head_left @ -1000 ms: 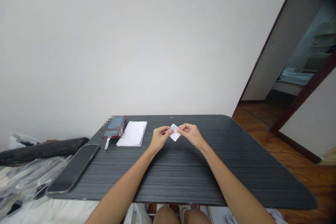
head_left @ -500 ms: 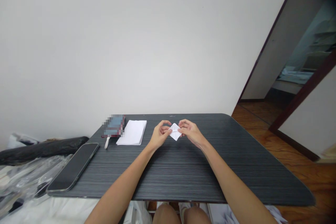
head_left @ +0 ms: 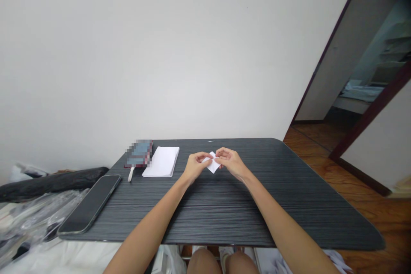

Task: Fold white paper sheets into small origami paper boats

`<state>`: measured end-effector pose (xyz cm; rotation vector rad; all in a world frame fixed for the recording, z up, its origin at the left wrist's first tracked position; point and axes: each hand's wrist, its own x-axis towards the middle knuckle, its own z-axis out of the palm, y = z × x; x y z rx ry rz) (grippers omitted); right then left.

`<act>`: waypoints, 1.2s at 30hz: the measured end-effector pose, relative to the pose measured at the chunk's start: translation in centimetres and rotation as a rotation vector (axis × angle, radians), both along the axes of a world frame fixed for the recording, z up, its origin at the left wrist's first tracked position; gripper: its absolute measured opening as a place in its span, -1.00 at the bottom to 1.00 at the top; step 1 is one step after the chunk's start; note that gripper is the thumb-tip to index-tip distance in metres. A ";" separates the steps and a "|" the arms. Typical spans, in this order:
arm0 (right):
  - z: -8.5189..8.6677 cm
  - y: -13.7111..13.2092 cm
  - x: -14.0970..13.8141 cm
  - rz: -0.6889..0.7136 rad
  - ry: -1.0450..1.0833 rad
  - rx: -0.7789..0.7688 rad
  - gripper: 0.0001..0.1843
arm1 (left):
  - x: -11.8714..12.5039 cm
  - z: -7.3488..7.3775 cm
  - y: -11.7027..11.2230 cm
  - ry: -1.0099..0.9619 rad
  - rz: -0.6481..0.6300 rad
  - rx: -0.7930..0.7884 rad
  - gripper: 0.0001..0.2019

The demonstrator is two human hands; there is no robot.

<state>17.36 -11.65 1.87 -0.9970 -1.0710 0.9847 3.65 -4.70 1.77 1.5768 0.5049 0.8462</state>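
A small folded white paper (head_left: 212, 164) is held just above the dark striped table (head_left: 224, 205), near its far middle. My left hand (head_left: 195, 167) pinches the paper's left side with thumb and fingers closed. From the right, my right hand (head_left: 230, 162) pinches its top and right edge, fingers curled over it. Much of the paper is hidden between the fingers.
A stack of white paper sheets (head_left: 162, 162) lies left of my hands, beside a small blurred booklet (head_left: 139, 153) and a white pen-like object (head_left: 130, 174). A dark phone (head_left: 90, 204) rests at the table's left front edge. Plastic bags and a black roll lie at the left; an open doorway at right.
Both hands kept hold of the paper; the fingers shifted and closed in over it, so less of the paper shows now. The hands stayed in the same spot.
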 end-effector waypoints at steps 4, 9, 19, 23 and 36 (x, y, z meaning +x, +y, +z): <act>0.6 -0.4 0.4 -0.036 0.036 -0.036 -0.88 | -0.3 0.3 0.1 -0.028 -0.109 -0.052 -0.77; 1.0 -0.6 0.9 -0.071 0.065 -0.053 -0.84 | -0.8 0.7 0.5 -0.026 -0.214 -0.013 -0.76; 0.8 -0.8 0.6 0.073 -0.037 -0.052 -0.63 | -2.0 1.4 0.4 0.142 0.028 0.762 -0.79; 0.5 -0.8 0.6 0.048 -0.284 -0.051 -0.65 | -2.0 1.5 0.3 0.243 0.032 0.741 -0.76; 0.9 -1.2 0.6 0.175 -0.051 0.010 -0.57 | -1.5 1.4 0.5 0.003 -0.250 0.051 -0.65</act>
